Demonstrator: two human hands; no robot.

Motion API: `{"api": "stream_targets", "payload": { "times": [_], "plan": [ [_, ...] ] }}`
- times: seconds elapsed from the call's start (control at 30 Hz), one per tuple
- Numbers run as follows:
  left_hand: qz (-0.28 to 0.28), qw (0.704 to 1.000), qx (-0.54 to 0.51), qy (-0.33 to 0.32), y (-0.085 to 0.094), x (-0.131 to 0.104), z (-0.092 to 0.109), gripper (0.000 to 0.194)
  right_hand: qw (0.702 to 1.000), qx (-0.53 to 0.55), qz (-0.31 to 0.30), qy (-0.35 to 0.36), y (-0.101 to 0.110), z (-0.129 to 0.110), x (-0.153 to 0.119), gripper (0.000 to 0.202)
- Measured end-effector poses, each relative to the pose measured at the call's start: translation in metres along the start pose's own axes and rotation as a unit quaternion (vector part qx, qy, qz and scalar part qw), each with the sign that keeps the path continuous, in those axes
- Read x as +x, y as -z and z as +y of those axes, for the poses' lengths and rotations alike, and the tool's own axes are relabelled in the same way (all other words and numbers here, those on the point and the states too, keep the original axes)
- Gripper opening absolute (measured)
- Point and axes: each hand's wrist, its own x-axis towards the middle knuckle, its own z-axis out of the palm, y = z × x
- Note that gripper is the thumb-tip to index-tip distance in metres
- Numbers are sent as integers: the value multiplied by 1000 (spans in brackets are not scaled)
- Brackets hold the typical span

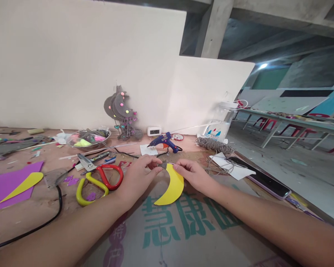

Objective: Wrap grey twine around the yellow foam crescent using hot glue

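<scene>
A yellow crescent (176, 187) hangs from the fingers above the printed grey sheet (180, 226). My right hand (190, 172) pinches its upper right edge between thumb and finger. At the crescent's top left, a small grey piece (163, 165) is held in the fingertips of my left hand (144, 174). The grey piece touches or nearly touches the crescent's tip. Just behind the hands lies a blue glue gun (164, 141), its nozzle pointing left over a small white paper (149, 150).
Scissors with red and yellow-green handles (110, 177), purple sheets (13, 185) and a black cable (59, 207) lie left. A bowl (89, 139), decorated grey crescents (119, 105) and a clock (154, 131) stand behind. Grey cord (215, 145), a clear jar (219, 120) and a phone (263, 178) are right.
</scene>
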Motion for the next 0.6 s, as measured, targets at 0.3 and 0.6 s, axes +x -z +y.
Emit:
{"api": "stream_targets", "payload": {
  "times": [0.3, 0.6],
  "plan": [
    [-16, 999, -28, 27, 0, 0, -3, 15, 1000, -11, 4, 4, -1, 4, 0, 34],
    [-32, 997, -39, 60, -2, 3, -8, 20, 999, -29, 5, 23, -2, 1, -1, 32]
  ]
}}
